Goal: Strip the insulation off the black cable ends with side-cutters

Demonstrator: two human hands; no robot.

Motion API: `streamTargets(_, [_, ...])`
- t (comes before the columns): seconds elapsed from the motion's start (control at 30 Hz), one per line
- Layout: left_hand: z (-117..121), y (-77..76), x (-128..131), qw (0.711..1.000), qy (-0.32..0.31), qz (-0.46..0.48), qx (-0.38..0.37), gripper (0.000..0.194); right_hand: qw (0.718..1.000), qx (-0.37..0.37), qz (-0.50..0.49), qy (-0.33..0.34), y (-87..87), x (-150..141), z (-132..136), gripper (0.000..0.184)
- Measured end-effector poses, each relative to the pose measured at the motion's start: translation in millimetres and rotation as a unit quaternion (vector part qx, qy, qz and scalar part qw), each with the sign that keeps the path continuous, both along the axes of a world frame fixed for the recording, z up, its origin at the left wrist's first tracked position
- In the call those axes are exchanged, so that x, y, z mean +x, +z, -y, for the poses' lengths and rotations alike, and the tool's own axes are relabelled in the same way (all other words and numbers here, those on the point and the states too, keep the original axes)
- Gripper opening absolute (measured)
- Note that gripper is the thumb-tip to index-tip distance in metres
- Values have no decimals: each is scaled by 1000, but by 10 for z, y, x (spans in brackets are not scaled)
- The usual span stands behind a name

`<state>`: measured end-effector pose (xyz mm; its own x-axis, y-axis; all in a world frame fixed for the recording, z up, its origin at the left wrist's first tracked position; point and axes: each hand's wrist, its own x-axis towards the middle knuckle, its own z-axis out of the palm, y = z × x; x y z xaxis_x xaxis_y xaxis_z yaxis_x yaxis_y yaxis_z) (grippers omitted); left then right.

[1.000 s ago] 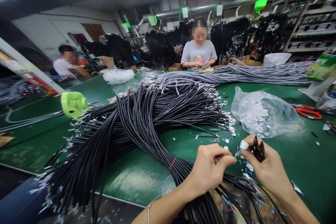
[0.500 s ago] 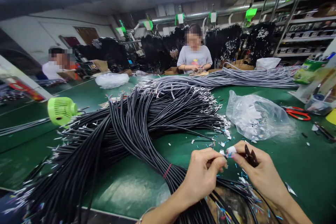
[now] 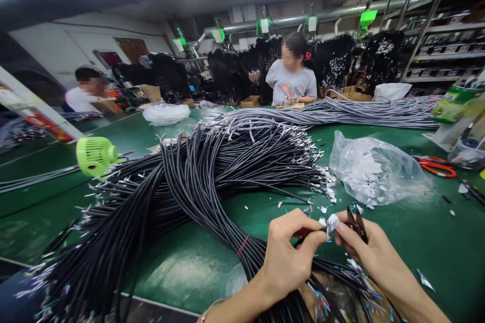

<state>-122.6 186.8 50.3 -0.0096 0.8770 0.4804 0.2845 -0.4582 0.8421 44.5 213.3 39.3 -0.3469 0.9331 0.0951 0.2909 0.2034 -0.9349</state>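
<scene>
black cable end [image 3: 322,229] is pinched between thumb and forefinger of the left hand [image 3: 290,252]; white wrap [image 3: 333,222] is pinched by the right hand [image 3: 364,245], dark cutters [image 3: 356,223] tucked in its palm. wrap is best peeled with cable gripped close.

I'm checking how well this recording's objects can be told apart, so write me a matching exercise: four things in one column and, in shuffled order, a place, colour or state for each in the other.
Things
1. Small fan
2. Scissors
3. Dark-bladed tool
4. Thin tie

Descriptions
A. Held in the right hand
B. Red, around a bundle of black cables
C. Light green, with a slotted cover
D. Orange-red handles, lying right of the clear plastic bag

Pairs: 1-C; 2-D; 3-A; 4-B
</scene>
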Motion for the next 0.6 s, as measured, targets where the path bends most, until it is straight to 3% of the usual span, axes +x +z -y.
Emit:
streamTargets(0.2, [22,35,-24,999,29,22,18,10,988,138,41,-50,-33,-3,19,29])
streamTargets(0.6, [42,38,-27,993,58,-53,84,9,970,231,74,-15,47,17,39,22])
